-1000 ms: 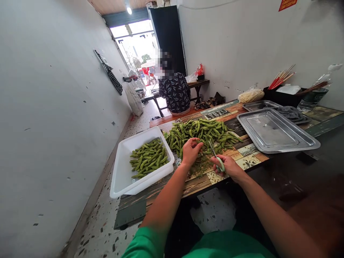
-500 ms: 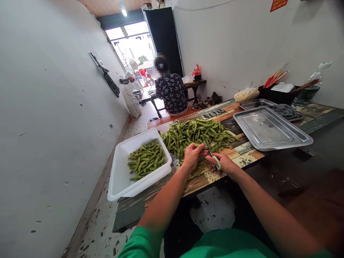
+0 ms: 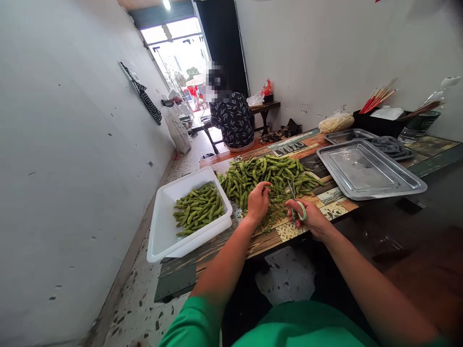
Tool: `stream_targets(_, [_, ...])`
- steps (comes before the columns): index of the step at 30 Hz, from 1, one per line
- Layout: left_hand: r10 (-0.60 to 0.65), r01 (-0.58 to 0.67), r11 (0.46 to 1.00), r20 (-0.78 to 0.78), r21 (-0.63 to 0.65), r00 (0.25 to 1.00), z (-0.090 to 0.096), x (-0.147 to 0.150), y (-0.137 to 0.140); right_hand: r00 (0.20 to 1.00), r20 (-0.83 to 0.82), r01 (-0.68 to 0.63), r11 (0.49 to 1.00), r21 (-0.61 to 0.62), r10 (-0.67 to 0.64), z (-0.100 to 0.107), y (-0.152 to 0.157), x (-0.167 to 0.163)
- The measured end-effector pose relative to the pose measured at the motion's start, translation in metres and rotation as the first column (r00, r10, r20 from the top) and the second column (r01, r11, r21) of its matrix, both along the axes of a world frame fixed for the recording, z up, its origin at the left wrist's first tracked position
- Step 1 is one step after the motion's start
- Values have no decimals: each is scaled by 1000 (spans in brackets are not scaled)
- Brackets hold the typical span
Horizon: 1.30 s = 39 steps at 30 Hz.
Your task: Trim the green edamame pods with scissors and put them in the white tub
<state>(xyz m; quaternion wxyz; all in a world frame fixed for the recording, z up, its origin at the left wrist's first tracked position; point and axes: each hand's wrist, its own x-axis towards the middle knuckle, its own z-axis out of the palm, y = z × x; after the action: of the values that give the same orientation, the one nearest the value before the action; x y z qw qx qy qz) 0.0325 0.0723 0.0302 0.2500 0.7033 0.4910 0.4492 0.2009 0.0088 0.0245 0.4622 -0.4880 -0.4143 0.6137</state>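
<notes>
My right hand (image 3: 311, 218) grips a pair of scissors (image 3: 298, 209) by their pale green handles. The blades point up and away, toward the edge of a heap of green soybean pods (image 3: 265, 173) on the table. At the near side of that heap is my left hand (image 3: 258, 202), its fingers curled in at the pods. Whatever lies between those fingers is hidden. To the left, a white plastic tub (image 3: 164, 226) holds more pods (image 3: 198, 209). Small green trimmings (image 3: 272, 219) lie on the tabletop between my hands.
Metal trays (image 3: 372, 171) lie on the right of the patterned table (image 3: 253, 246), one with dark grey material (image 3: 388, 146). Behind them stand a black box (image 3: 379, 124) with skewers, a bagged pale bundle (image 3: 336, 122) and a plastic bottle (image 3: 421, 125). A person (image 3: 233, 120) sits beyond.
My left hand has moved away from the scissors to the heap's edge, fingers curling. My right hand has drawn slightly right with the scissors. The view has shifted a little.
</notes>
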Motion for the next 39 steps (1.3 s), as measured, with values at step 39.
stream_targets(39, [-161, 312, 868, 376, -387, 913, 10, -10, 2, 938, 313, -179, 981, 76, 147, 4, 17, -6])
